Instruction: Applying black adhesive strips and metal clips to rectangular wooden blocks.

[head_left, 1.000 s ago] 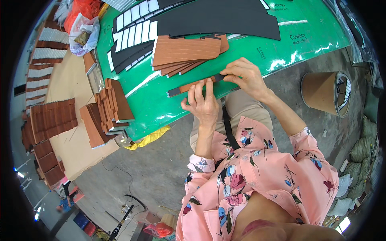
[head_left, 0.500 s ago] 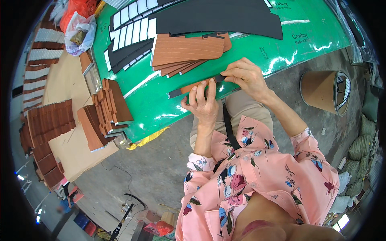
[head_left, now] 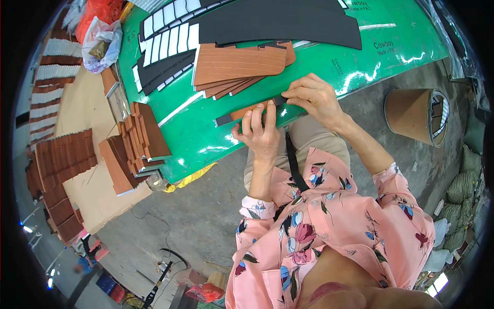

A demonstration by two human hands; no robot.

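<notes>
My left hand (head_left: 259, 131) presses on a narrow brown strip with a black edge (head_left: 237, 113) that lies at the near edge of the green table (head_left: 200, 134). At the strip's right end my right hand (head_left: 310, 98) pinches the black edge. Just beyond the hands lies a fanned pile of brown wood-grain sheets (head_left: 237, 66). Behind that lies a long black sheet (head_left: 278, 26).
Stacks of brown pieces (head_left: 135, 144) stand on the table's left end. Black and white strips (head_left: 164, 44) lie at the far left. More brown stacks (head_left: 59, 165) sit on cardboard on the floor. A cardboard drum (head_left: 411, 116) stands to the right. Plastic bags (head_left: 100, 36) lie top left.
Both hands stay on the strip. My left fingers have shifted slightly along it, and the view has moved a little.
</notes>
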